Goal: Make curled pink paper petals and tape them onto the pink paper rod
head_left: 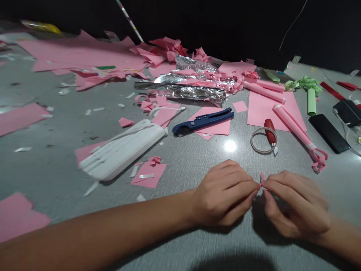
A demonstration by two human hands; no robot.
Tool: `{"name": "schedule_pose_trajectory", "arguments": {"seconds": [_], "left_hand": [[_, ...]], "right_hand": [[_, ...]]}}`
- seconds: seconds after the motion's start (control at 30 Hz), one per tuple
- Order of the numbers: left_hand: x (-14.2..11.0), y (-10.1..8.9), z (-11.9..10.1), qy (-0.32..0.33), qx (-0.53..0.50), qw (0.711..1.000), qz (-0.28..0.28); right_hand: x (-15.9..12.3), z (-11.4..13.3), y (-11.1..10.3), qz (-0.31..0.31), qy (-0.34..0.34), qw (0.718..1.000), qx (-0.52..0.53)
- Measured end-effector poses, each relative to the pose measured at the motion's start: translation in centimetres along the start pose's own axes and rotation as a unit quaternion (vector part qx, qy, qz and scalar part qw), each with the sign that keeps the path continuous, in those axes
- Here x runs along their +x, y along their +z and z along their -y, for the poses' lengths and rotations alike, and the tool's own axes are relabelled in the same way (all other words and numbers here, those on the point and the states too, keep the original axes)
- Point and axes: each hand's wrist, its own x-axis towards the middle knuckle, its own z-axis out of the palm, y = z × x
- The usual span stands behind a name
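My left hand (225, 194) and my right hand (296, 205) meet low over the grey table (197, 162). Between their fingertips is a tiny pink paper piece (262, 179), pinched from both sides. Both hands have their fingers curled and pressed together. Just beyond them lie a clear tape ring (262, 140) and a red-handled cutter (271, 133). A rolled pink paper stick (299, 133) with curled ends lies to the right of those.
Blue pliers (201, 121) rest on pink scraps at the centre. A white folded bundle (121, 148) lies left. Crumpled foil (194, 84), pink sheets (84, 56) and scraps fill the back. A green paper roll (311, 98) and black devices (328, 132) sit at right.
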Motion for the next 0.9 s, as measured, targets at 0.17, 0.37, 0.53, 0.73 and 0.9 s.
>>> {"name": "schedule_pose_trajectory", "arguments": {"seconds": [0.17, 0.37, 0.53, 0.73, 0.9], "left_hand": [[-0.07, -0.01, 0.09, 0.005, 0.006, 1.000, 0.000], [-0.16, 0.00, 0.03, -0.001, 0.009, 1.000, 0.001], [-0.14, -0.02, -0.04, 0.008, 0.015, 1.000, 0.005], [-0.07, 0.07, 0.01, 0.006, 0.010, 1.000, 0.001], [-0.09, 0.03, 0.03, 0.009, 0.013, 1.000, 0.003]], "right_hand": [[-0.12, -0.02, -0.02, 0.003, -0.004, 1.000, -0.002], [-0.14, -0.04, -0.21, 0.004, -0.010, 1.000, -0.006], [-0.03, -0.04, -0.29, 0.019, -0.012, 1.000, -0.009], [0.18, -0.01, -0.30, 0.015, -0.018, 1.000, -0.010], [-0.01, -0.01, -0.30, 0.015, -0.015, 1.000, -0.018]]}}
